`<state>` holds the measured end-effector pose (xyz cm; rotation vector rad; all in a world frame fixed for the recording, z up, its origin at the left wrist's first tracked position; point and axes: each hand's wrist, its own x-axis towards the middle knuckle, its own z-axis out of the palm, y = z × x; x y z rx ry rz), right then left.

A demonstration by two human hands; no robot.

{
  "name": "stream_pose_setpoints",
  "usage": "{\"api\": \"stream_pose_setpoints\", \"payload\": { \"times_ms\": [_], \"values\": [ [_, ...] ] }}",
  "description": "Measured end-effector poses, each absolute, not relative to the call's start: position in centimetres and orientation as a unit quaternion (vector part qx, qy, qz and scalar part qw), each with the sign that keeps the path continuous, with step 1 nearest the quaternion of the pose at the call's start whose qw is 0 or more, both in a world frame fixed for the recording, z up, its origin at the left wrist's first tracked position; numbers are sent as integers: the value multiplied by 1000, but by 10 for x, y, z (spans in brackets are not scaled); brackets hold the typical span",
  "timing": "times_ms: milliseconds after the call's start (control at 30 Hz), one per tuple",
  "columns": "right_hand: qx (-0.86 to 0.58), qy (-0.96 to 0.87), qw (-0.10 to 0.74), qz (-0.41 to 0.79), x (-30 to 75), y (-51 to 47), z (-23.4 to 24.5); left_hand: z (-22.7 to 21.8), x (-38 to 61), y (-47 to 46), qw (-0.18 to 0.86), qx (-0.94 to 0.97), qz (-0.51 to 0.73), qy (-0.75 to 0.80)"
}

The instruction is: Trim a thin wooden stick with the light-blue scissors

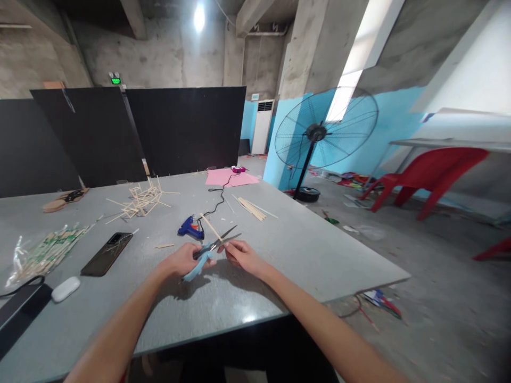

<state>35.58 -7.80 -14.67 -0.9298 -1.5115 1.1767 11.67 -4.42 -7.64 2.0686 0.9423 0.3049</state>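
Observation:
My left hand [181, 260] is closed round the light-blue handles of a pair of scissors [211, 250], whose dark blades are parted and point right and away. My right hand [241, 254] pinches a thin wooden stick [211, 227] that slants up to the left, its lower end between the blades. Both hands hover just over the grey table [303, 250]. A blue glue gun [190, 227] lies on the table just beyond the hands, its black cord running away.
A black phone [107, 254] and a white mouse [66, 289] lie to the left, near a bag of sticks [48, 254]. A stick structure [139, 201], loose sticks [251, 208] and pink paper [229, 177] lie farther back. A floor fan [325, 130] and red chair [431, 175] stand right.

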Motion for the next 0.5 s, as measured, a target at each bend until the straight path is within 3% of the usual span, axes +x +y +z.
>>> {"api": "stream_pose_setpoints", "payload": {
  "times_ms": [500],
  "values": [
    [-373,-616,485,497,351,-84,-136,-70,118,-42,462,805,105,357]
  ]
}}
